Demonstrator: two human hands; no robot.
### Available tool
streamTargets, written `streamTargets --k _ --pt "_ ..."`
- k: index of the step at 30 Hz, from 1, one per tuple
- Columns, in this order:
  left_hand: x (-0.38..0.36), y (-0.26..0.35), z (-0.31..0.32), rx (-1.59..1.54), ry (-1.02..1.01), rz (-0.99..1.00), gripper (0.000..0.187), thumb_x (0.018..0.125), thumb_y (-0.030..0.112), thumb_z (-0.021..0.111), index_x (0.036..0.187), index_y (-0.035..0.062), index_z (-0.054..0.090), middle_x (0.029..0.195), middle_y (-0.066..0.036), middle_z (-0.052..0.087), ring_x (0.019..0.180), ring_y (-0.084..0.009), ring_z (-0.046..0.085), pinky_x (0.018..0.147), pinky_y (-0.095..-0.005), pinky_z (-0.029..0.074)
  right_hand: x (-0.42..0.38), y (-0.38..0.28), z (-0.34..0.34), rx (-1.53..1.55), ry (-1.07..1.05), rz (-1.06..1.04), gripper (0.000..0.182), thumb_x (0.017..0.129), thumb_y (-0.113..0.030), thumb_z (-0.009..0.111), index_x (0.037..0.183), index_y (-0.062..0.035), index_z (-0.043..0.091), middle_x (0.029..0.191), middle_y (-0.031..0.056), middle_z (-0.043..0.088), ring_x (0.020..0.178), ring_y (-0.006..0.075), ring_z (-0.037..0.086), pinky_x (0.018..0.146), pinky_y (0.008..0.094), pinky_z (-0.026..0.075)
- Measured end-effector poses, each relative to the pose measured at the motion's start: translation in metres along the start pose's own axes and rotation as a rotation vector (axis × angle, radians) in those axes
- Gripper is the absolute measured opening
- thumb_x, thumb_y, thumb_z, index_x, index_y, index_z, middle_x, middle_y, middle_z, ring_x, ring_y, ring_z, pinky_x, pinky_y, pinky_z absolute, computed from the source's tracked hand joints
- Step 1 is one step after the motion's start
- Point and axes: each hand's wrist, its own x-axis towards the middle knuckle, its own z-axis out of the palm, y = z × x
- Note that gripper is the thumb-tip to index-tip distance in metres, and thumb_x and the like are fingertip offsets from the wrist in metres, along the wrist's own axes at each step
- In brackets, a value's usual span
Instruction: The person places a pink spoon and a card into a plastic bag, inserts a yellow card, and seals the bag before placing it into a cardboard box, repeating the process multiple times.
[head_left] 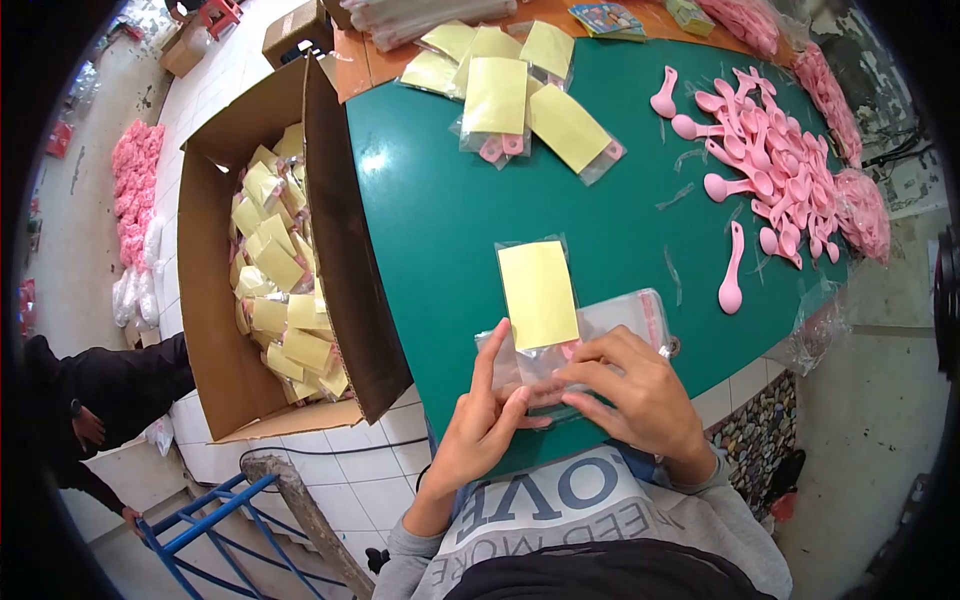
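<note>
A clear plastic bag with a yellow card (pixel 540 295) in it lies at the near edge of the green table, a bit of pink showing under the card. My left hand (pixel 478 425) grips the lower left of this bag, its index finger along the side and its thumb near the bottom. From the right, my right hand (pixel 635 385) has its fingers closed on the lower end of the same bag. Beneath both hands rests a stack of clear plastic bags (pixel 640 312). A single pink spoon (pixel 732 270) lies off to the right of the card.
Many pink spoons (pixel 775 165) are heaped at the table's (pixel 430 200) far right. Bagged yellow cards (pixel 497 95) lie at the back. Left of the table, a cardboard box (pixel 345 240) holds many more. A person's dark sleeve (pixel 110 385) and a blue metal frame (pixel 210 515) are at lower left.
</note>
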Motion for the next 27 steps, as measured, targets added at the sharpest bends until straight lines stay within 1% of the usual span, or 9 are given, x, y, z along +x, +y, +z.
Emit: streamTargets --k 3,6,9,12,15,18,21,24,27 --pt "-0.013 -0.001 -0.002 -0.034 0.008 -0.047 0.057 0.096 0.006 0.035 0.144 0.0052 0.004 0.102 -0.020 0.064 0.097 -0.0233 0.062 0.083 -0.0355 0.054 -0.001 -0.004 0.006 -0.009 -0.093 -0.019 0.022 0.070 -0.012 0.070 0.087 -0.0062 0.057 0.094 0.0087 0.051 0.093 0.0285 0.053 0.079 0.0392 0.044" --pt "-0.021 -0.003 -0.001 -0.029 0.011 -0.042 0.055 0.097 0.007 0.035 0.144 0.0043 0.007 0.099 -0.021 0.064 0.096 -0.0233 0.062 0.084 -0.0349 0.053 -0.001 -0.004 0.016 0.018 -0.125 -0.047 0.023 0.067 -0.010 0.072 0.086 -0.0072 0.059 0.091 0.0088 0.051 0.088 0.0286 0.052 0.085 0.0402 0.043" --pt "-0.023 -0.008 -0.005 -0.035 -0.032 -0.027 0.055 0.097 0.008 0.035 0.145 0.0044 0.007 0.101 -0.021 0.063 0.098 -0.0235 0.062 0.089 -0.0358 0.050 0.001 -0.004 0.024 0.020 -0.136 -0.077 0.023 0.067 -0.010 0.071 0.086 -0.0068 0.057 0.091 0.0089 0.050 0.090 0.0296 0.051 0.086 0.0417 0.042" --pt "-0.022 -0.002 -0.003 -0.172 -0.026 -0.013 0.055 0.098 0.010 0.034 0.145 0.0049 0.007 0.108 -0.022 0.060 0.102 -0.0240 0.060 0.093 -0.0360 0.046 0.002 -0.007 0.022 -0.013 -0.133 -0.093 0.024 0.067 -0.010 0.071 0.086 -0.0058 0.057 0.090 0.0082 0.050 0.089 0.0286 0.051 0.081 0.0398 0.042" --pt "-0.022 -0.003 -0.003 -0.285 -0.046 -0.014 0.055 0.098 0.013 0.034 0.145 0.0058 0.007 0.114 -0.021 0.056 0.106 -0.0241 0.057 0.095 -0.0358 0.045 0.002 -0.009 0.021 -0.088 -0.145 -0.155 0.026 0.068 -0.013 0.069 0.085 -0.0022 0.053 0.088 0.0125 0.049 0.089 0.0314 0.053 0.087 0.0443 0.042" --pt "-0.020 -0.003 0.002 -0.346 0.052 -0.035 0.057 0.097 0.019 0.036 0.144 0.0000 0.011 0.106 -0.017 0.061 0.102 -0.0247 0.061 0.089 -0.0366 0.048 -0.002 -0.008 0.024 -0.198 -0.073 -0.235 0.024 0.065 -0.014 0.067 0.082 -0.0020 0.054 0.083 0.0102 0.049 0.085 0.0283 0.054 0.082 0.0408 0.043" --pt "-0.018 -0.002 0.006 -0.455 0.122 -0.081 0.057 0.095 0.013 0.039 0.144 0.0016 0.012 0.097 -0.015 0.063 0.092 -0.0215 0.064 0.084 -0.0330 0.050 -0.003 -0.008 0.028 -0.240 -0.001 -0.284 0.023 0.064 -0.015 0.066 0.081 -0.0022 0.055 0.080 0.0080 0.049 0.083 0.0252 0.053 0.078 0.0376 0.042" --pt "-0.016 -0.003 0.009 -0.287 0.095 -0.013 0.055 0.093 0.006 0.047 0.142 0.0042 0.022 0.091 -0.010 0.065 0.086 -0.0118 0.062 0.077 -0.0252 0.050 -0.003 -0.006 0.028 -0.213 -0.033 -0.323 0.023 0.064 -0.014 0.065 0.082 -0.0024 0.056 0.081 0.0075 0.049 0.081 0.0239 0.052 0.078 0.0375 0.042" --pt "-0.015 -0.008 0.016 -0.001 0.213 0.002 0.048 0.089 -0.001 0.052 0.134 0.0037 0.037 0.075 -0.005 0.066 0.071 -0.0076 0.062 0.066 -0.0213 0.050 -0.002 -0.003 0.024 -0.114 -0.108 -0.341 0.025 0.062 -0.009 0.070 0.083 -0.0038 0.057 0.082 0.0058 0.050 0.078 0.0219 0.052 0.073 0.0359 0.040"
